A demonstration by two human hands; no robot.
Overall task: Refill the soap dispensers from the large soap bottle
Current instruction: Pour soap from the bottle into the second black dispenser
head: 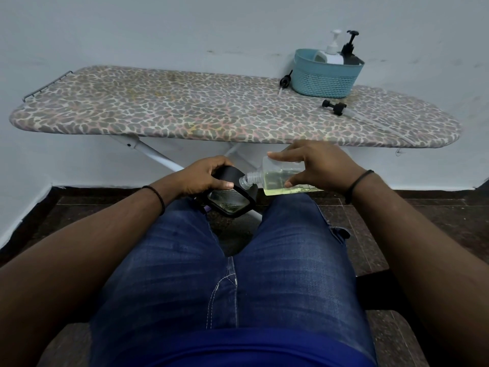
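Pouring step, by the look of it: clear soap bottle (280,178) tipped on its side above the lap, gripped from above by the right hand (315,168), fingers curled over its top and thumb pressed on its near face, pale yellow liquid pooled along its lower side

Open threaded neck pointing left, touching or nearly touching the top of the black dispenser (232,194), itself held tilted in the left hand (203,178), fingers wrapped round its dark upper part, clear body with a little liquid showing below

No visible stream between the two; impossible to tell whether the neck sits over the dispenser's mouth or just beside it

Next, as a judgement: neck lined up squarely with the opening, dispenser brought more upright, bottle raised at its far end slowly to avoid a spill onto the jeans (225,260)

Farther off, on the ironing board (158,107) serving as table: blue basket (326,78) at the far right with a white pump bottle (330,53) and a black pump bottle (350,53) inside, one loose pump head (285,82) just left of it, another (334,106) lying near it, apparently awaiting refitting
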